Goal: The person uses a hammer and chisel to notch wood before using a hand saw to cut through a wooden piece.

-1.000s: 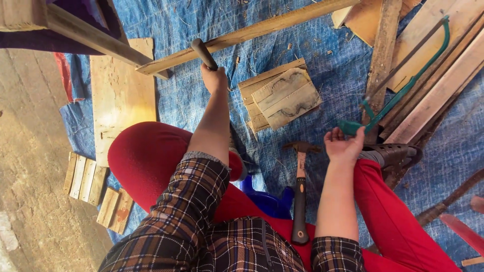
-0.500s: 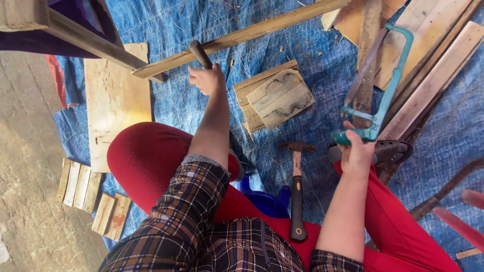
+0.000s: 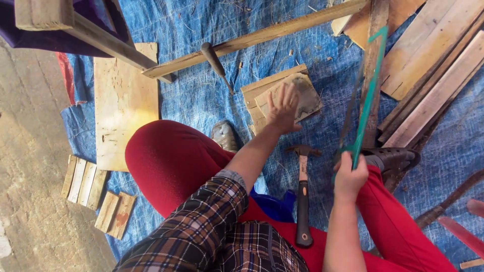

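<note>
My right hand (image 3: 349, 177) is closed around the handle of the green hacksaw (image 3: 367, 100): light, rigid frame, thin blade; grip the handle only. My left hand (image 3: 283, 108), fingers spread, presses flat on the stiff wood pieces (image 3: 282, 93) at mid-tarp (image 3: 201, 100).

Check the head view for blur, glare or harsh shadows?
Head view: hard sunlight, the plywood sheet nearly washed out; the left hand slightly motion-smeared over the small boards; the green-framed saw in the right hand streaked; hammer sharp; top-left corner in dark shade.
</note>
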